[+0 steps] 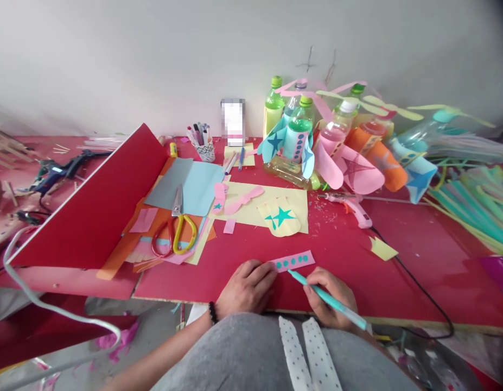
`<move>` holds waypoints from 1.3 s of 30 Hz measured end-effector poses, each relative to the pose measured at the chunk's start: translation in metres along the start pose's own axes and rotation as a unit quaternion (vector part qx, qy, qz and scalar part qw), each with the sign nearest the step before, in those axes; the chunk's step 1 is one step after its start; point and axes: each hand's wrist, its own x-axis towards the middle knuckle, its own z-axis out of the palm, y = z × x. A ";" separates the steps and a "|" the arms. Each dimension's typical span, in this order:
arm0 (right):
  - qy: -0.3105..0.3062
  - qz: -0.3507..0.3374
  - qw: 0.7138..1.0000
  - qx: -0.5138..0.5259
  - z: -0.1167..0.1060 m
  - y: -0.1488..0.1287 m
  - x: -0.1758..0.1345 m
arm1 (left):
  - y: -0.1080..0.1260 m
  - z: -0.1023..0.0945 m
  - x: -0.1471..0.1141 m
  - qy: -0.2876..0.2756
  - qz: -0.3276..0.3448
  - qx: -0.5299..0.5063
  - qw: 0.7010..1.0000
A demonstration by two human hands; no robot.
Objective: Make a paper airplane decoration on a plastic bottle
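A pink paper strip point(309, 257) lies near the front edge of the red table, with a row of teal dots along it. My left hand point(251, 285) rests flat on the table with its fingertips at the strip's left end. In my right hand point(335, 296) is a teal marker pen point(328, 297), its tip just below the strip by the dots. Whether the tip touches the paper I cannot tell. Further back, a yellow paper piece point(290, 225) bears teal stars, close to pink paper shapes point(251, 196).
Scissors point(178, 225) lie on coloured paper sheets point(194, 182) at left. A pink glue gun point(352, 206) trails a black cord at right. Bottles with paper fins and propellers point(302, 122) crowd the back right. A pen cup point(204, 149) and a phone point(233, 122) stand by the wall.
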 end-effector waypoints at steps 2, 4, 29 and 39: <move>0.014 0.027 1.000 -0.009 0.000 -0.001 0.000 | -0.001 0.001 0.000 -0.002 -0.002 0.001 1.000; 0.018 0.051 0.998 -0.010 -0.001 -0.003 0.001 | -0.001 0.002 0.000 -0.004 -0.004 0.003 1.000; -0.014 0.062 0.998 -0.025 0.004 0.004 0.006 | -0.002 0.007 -0.003 -0.050 -0.026 0.047 0.997; -0.011 0.062 0.998 -0.030 0.005 0.004 0.008 | -0.003 0.008 -0.005 -0.032 -0.012 0.063 0.997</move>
